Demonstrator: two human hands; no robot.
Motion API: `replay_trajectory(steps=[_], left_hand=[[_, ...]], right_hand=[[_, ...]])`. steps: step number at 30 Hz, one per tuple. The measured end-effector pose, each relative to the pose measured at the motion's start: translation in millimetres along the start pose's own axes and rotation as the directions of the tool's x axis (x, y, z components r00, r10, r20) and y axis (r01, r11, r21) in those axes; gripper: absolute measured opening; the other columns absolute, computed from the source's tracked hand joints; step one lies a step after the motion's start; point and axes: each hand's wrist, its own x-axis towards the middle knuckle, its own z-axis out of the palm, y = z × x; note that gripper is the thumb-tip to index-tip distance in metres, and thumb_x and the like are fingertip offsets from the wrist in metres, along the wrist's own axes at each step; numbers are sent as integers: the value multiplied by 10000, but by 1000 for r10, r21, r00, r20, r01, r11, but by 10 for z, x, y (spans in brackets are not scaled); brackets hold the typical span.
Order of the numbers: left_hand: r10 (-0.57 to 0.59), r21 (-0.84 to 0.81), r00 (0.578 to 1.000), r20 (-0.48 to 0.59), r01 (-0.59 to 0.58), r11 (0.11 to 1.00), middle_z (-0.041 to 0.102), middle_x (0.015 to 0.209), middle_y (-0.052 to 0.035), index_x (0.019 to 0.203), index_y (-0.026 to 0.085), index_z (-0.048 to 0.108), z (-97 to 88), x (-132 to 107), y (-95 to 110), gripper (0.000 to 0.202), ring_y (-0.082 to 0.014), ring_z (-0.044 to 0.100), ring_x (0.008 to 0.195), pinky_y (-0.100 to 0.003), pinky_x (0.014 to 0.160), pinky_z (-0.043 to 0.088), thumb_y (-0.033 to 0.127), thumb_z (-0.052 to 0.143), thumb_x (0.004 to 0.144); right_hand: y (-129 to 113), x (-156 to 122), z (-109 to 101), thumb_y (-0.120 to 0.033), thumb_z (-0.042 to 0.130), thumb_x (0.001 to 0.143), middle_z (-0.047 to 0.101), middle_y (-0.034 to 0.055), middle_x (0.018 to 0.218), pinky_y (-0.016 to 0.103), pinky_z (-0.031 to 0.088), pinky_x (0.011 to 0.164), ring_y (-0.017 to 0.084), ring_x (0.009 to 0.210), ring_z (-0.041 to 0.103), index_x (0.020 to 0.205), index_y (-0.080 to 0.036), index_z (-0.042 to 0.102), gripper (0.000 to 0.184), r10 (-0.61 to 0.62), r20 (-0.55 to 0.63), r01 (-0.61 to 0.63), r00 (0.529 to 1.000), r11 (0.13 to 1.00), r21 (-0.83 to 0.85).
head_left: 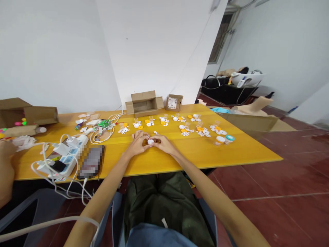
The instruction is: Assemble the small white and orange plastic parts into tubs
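Both of my hands meet over the yellow table (154, 161) near its front. My left hand (138, 142) curls round the left side of a small round white part (150, 141), its thumb against the rim. From the other side, my right hand (163, 143) pinches the same part with bent fingers. What lies under the part is hidden by my fingers. Just behind my hands lies a small white piece (155, 132). Farther back sit several little groups of white and orange discs, small white pieces and clear cups, such as the group (185, 130) to the right.
Two lidded jars (229, 138) stand at the right. An open cardboard box (144, 104) and a smaller box (174, 102) are by the wall. On the left lie a power strip (74, 156), tangled white cables and a phone (92, 161). Another person's arm (6, 171) shows at far left.
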Motion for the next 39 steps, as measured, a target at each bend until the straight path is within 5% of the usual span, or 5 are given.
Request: replay_trajectory(steps=[39], left_hand=[[29, 15, 999, 14, -29, 999, 613, 1238, -70, 1002, 256, 698, -2, -9, 16, 212, -319, 419, 1246, -509, 1049, 347, 418, 630, 885]], right_hand=[[-1, -9, 10, -323, 728, 760, 719, 26, 910, 347, 495, 843, 210, 875, 624, 921, -201, 722, 203, 70, 26, -73, 997, 990, 118]])
